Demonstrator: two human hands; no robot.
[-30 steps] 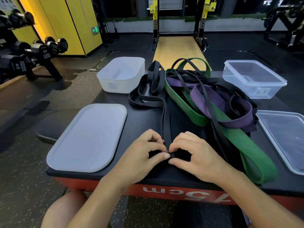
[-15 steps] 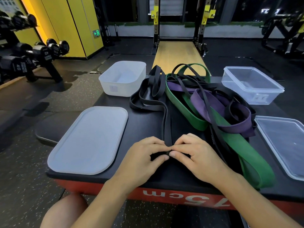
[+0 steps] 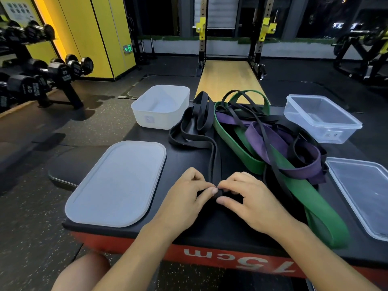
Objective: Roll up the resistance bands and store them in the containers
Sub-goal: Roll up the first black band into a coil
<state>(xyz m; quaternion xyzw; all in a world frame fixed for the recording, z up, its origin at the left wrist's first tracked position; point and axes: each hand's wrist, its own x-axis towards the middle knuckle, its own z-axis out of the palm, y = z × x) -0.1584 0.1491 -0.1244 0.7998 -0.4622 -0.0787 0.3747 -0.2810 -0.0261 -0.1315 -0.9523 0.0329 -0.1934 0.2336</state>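
1. Grip: left hand (image 3: 184, 198) and right hand (image 3: 254, 204) pinch the black band's (image 3: 216, 162) near end, close to the surface's (image 3: 184, 160) front edge.
2. White lid (image 3: 117, 183) lies along the left edge, clear lid (image 3: 361, 194) along the right.
3. White container (image 3: 155, 120) and clear container (image 3: 327, 133) flank the tangled bands (image 3: 262, 135).

Band heap (image 3: 258, 131) right of tub (image 3: 155, 120), perhaps against it.
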